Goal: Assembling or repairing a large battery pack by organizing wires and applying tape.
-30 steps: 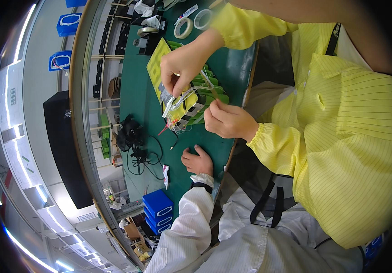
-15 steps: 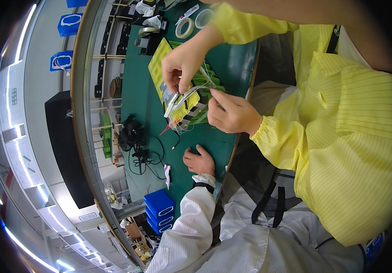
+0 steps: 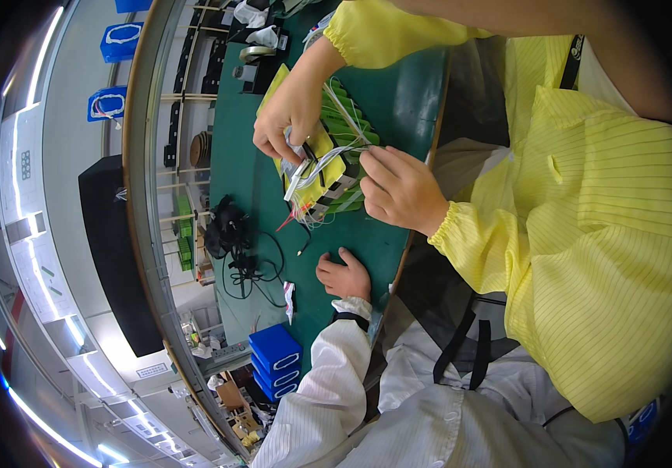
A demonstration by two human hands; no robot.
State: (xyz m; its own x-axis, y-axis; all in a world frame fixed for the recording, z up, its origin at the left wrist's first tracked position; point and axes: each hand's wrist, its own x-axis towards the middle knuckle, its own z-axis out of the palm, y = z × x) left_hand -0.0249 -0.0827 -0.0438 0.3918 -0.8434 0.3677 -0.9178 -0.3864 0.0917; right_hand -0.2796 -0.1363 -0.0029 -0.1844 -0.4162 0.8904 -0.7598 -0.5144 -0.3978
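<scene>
Yellow-sleeved hands work a wired battery pack on the green counter

Left hand [image 3: 285, 125] pinches the pack's [image 3: 322, 173] far-left end, fingers together on it; right hand [image 3: 400, 189] lies just right of it, fingertips closed on thin white wires [image 3: 342, 150]. Pack's long axis runs near-left to far-right between both hands. A white-sleeved co-worker's hand [image 3: 343, 274] rests nearer
</scene>
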